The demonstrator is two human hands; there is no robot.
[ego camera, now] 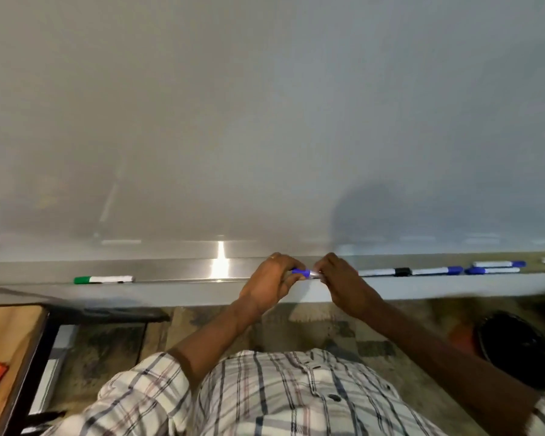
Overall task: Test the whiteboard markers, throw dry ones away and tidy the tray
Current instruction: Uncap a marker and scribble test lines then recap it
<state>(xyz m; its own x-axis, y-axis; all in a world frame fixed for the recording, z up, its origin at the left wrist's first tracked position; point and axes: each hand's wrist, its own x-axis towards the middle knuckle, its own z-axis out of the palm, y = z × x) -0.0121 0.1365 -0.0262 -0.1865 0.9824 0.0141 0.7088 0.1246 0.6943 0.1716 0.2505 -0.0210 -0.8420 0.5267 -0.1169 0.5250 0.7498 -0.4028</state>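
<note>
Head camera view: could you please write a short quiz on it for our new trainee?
1. True or false: the green-capped marker lies on the tray, left of both hands.
2. The marker held between the left hand and the right hand has a cap that is: A red, B blue, C black.
3. Which hand wears a ring?
Key: 1 true; 2 B; 3 left.

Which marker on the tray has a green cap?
The green-capped marker, alone on the tray's left stretch; the other markers, farther right, have blue or black caps.
</note>
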